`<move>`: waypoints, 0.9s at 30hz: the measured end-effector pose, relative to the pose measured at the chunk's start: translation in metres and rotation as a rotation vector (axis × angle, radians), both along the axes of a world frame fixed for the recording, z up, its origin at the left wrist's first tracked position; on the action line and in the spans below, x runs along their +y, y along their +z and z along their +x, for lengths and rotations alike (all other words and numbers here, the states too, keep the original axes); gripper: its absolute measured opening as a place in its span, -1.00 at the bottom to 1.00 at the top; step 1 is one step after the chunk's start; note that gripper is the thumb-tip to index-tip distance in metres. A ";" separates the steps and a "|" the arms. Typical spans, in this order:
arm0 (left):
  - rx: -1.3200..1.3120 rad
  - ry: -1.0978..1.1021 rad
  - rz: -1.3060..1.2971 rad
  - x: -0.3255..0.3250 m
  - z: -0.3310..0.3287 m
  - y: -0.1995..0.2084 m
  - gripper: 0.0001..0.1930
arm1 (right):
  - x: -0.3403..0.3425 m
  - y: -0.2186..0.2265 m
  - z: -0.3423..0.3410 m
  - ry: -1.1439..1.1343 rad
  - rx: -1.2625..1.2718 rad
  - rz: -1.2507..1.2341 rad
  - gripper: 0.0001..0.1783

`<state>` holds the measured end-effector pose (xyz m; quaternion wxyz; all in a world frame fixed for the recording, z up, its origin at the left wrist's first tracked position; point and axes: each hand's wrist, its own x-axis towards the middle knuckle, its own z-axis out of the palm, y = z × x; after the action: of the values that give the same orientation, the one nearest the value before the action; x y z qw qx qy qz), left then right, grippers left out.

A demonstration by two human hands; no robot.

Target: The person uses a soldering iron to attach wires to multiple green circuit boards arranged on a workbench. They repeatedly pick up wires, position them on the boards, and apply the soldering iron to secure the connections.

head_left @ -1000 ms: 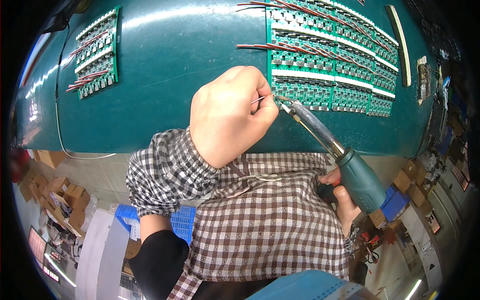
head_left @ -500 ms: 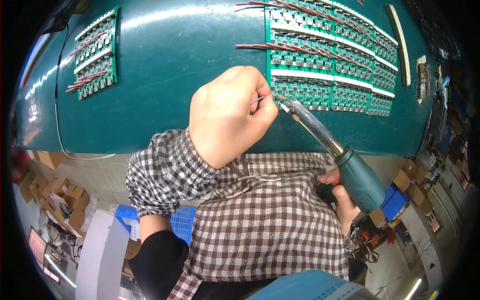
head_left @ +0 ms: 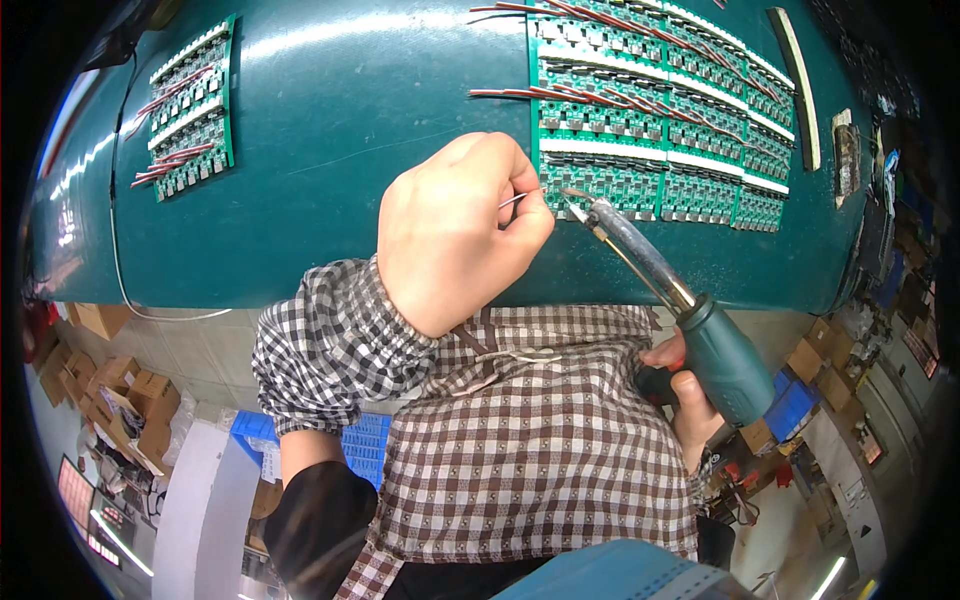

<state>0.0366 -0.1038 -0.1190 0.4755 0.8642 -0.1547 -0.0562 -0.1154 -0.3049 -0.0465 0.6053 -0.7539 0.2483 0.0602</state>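
My left hand point(head_left: 460, 230) is closed in a pinch on a thin wire point(head_left: 513, 199), with its fingertips at the near left corner of a large green circuit board panel point(head_left: 606, 186). My right hand point(head_left: 690, 405) grips a soldering gun point(head_left: 728, 362) with a dark green body and a long metal barrel. A thin tube runs along the barrel's underside. The gun's tip points up and left, over the panel's nearest row, a small gap from my left fingertips. Whether the tip touches the board I cannot tell.
Red, black and white wires point(head_left: 590, 97) lie across the panel's farther rows. A smaller board panel with wires point(head_left: 195, 110) lies at the left on the green tabletop point(head_left: 370, 90). A pale strip point(head_left: 797, 90) lies right of the large panel. Blue crate point(head_left: 365, 445) and cardboard boxes point(head_left: 145, 400) stand below.
The soldering gun has shifted slightly right, and its tip has drawn away from my left fingertips. My left hand keeps its pinch and has hardly moved.
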 end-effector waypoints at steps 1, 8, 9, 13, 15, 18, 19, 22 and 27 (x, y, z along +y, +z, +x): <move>0.001 -0.001 0.003 0.000 0.000 0.000 -0.88 | -0.001 0.000 0.000 0.002 0.003 0.003 -0.44; 0.033 -0.011 0.025 -0.001 0.001 0.001 -0.88 | -0.004 -0.003 0.003 -0.021 -0.058 0.027 -0.41; 0.033 -0.007 0.021 -0.001 0.001 0.002 -0.88 | -0.006 -0.004 0.002 -0.052 -0.080 0.085 -0.44; 0.052 0.016 0.022 0.001 -0.001 0.005 -0.89 | -0.014 -0.008 0.003 -0.135 -0.168 0.222 -0.46; 0.089 -0.045 0.000 0.004 0.000 0.010 -0.87 | -0.020 -0.011 0.010 -0.165 -0.226 0.221 -0.43; 0.078 -0.057 0.041 0.024 0.013 0.038 -0.76 | -0.033 -0.011 0.013 -0.188 -0.306 0.204 -0.38; -0.098 -0.041 0.038 0.029 0.023 0.040 -0.72 | -0.036 -0.012 0.016 -0.210 -0.332 0.212 -0.38; -0.269 -0.009 0.174 0.025 0.070 0.043 -0.78 | -0.043 -0.015 0.017 -0.234 -0.376 0.245 -0.42; -0.237 -0.035 0.195 0.019 0.105 0.033 -0.81 | -0.051 -0.015 0.016 -0.196 -0.461 0.279 -0.47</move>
<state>0.1416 -0.0852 -0.0859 0.3667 0.9040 -0.2187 0.0229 -0.0992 -0.3559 -0.0620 0.7467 -0.6295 0.1649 -0.1379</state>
